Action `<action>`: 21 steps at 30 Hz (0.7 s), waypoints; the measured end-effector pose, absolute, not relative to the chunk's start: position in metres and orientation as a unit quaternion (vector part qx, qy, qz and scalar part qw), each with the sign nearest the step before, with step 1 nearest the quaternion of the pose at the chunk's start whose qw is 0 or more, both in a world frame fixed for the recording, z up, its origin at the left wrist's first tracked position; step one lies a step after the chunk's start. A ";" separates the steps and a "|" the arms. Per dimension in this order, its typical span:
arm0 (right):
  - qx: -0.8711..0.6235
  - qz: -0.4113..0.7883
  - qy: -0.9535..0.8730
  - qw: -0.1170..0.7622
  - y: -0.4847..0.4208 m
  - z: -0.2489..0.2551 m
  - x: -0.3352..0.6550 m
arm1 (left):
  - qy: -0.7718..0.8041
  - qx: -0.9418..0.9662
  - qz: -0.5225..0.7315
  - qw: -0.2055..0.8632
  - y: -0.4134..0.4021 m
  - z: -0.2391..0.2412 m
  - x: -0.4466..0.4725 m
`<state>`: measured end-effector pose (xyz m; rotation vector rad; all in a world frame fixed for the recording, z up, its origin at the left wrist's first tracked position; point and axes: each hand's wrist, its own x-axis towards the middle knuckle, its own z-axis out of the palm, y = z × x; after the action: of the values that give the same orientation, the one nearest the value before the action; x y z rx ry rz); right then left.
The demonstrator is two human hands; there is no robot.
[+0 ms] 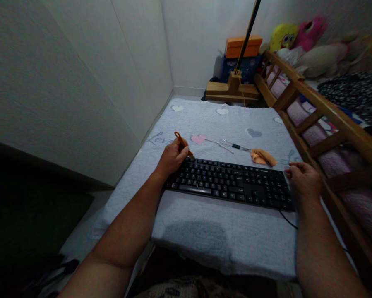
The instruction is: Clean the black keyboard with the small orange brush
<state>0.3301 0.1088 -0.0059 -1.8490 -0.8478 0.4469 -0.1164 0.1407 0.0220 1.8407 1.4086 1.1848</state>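
Observation:
A black keyboard [232, 182] lies on a light blue cloth with hearts. My left hand [175, 156] is closed round the orange handle of a small brush [181, 139]; the brush's tip meets the keyboard's far edge near its left end. At the keyboard's right end, my right hand [305, 180] has its thumb and fingers bent in at the far corner, seemingly gripping it. Beyond the keyboard lie a folded orange cloth [263, 157], a thin tool with a black grip [236, 146] and a slim white stick, likely a cotton swab [226, 148].
A wooden rail [320, 111] runs along the right, with bedding and plush toys [285, 36] behind it. A pale panel wall [111, 74] borders the left. At the back stand a wooden base with a pole [234, 87] and an orange box [241, 46]. The keyboard's cable [288, 220] trails at right.

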 end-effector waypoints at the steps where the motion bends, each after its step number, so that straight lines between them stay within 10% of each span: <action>1: -0.764 0.185 -0.356 0.505 0.109 -0.008 0.332 | 0.526 0.683 0.434 0.264 0.141 0.023 -0.117; 21: -0.768 0.182 -0.349 0.505 0.110 -0.004 0.328 | 0.596 0.672 0.398 0.183 0.145 0.032 -0.143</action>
<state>0.3279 0.1104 -0.0037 -1.8530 -0.8423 0.4381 -0.1428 0.1448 0.0325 1.8973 1.6829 1.1234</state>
